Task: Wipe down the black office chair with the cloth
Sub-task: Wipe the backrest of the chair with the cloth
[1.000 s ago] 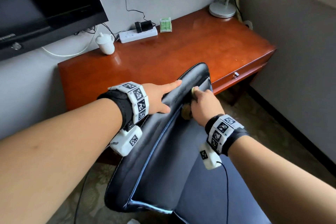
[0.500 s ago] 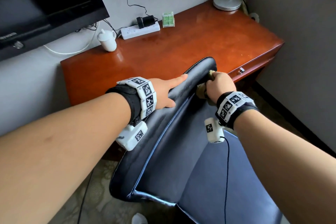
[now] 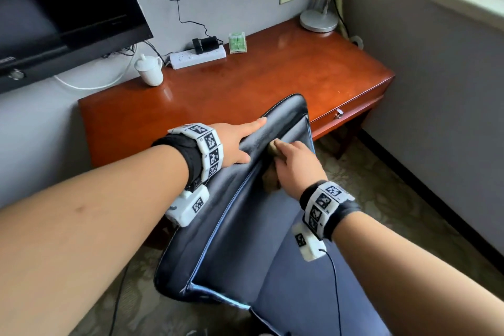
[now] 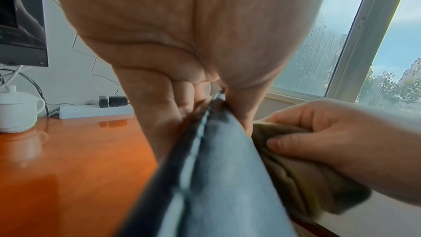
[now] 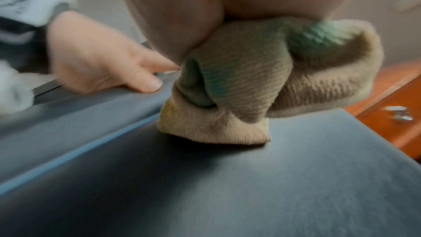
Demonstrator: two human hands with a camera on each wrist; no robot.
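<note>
The black office chair (image 3: 237,226) is turned with its backrest toward the wooden desk. My left hand (image 3: 237,142) grips the backrest's top edge, with the thumb on the front face and the fingers wrapped behind it, as the left wrist view shows around the seam (image 4: 216,177). My right hand (image 3: 294,163) holds a bunched beige-green cloth (image 3: 272,147) and presses it on the backrest's front face, just right of the left thumb. In the right wrist view the cloth (image 5: 262,87) touches the dark leather (image 5: 205,186) beside my left hand (image 5: 102,64).
The red-brown desk (image 3: 272,84) stands right behind the chair, carrying a white lidded cup (image 3: 149,69), a power strip (image 3: 197,57) and a lamp base (image 3: 318,20). A drawer knob (image 3: 339,114) sits close to the chair's top corner. A TV (image 3: 54,8) hangs at left; a wall runs along the right.
My right hand first slid the cloth up to the backrest's far top corner, then back down toward my left thumb. The left hand kept its grip on the top edge.
</note>
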